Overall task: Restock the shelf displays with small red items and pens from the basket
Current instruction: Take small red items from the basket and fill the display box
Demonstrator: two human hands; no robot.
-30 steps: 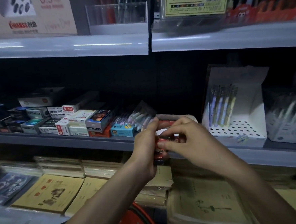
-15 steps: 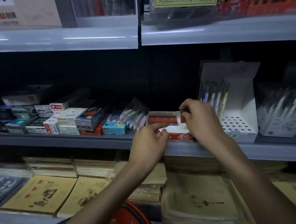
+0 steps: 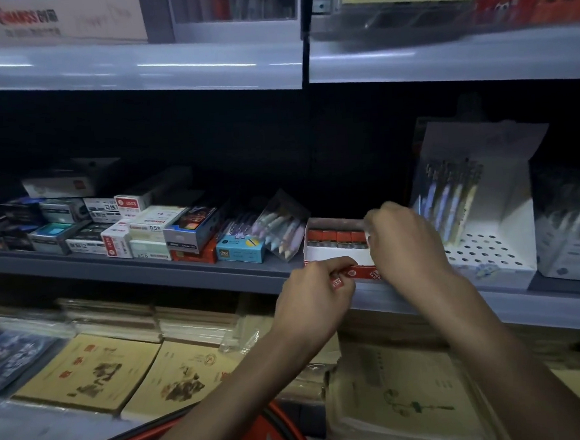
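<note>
While loading the display box [image 3: 332,254], pinches one small red item [image 3: 337,281] in left hand [image 3: 313,297] at the front lip, ready for the row [image 3: 336,239] beyond the knuckles; curls right hand [image 3: 408,242] over the box's right wall, seemingly steadying, grip unclear. Beneath both: grey shelf [image 3: 148,271], dimly lit; below the wrists, red basket [image 3: 272,434].

Left hand [image 3: 316,293] pinches red item [image 3: 337,281] beside display box [image 3: 332,253].

I see the display box [image 3: 332,253] on the shelf [image 3: 148,268]: pen packs [image 3: 279,231] left of it, pen stand [image 3: 482,244] right, basket [image 3: 273,437] below.
</note>
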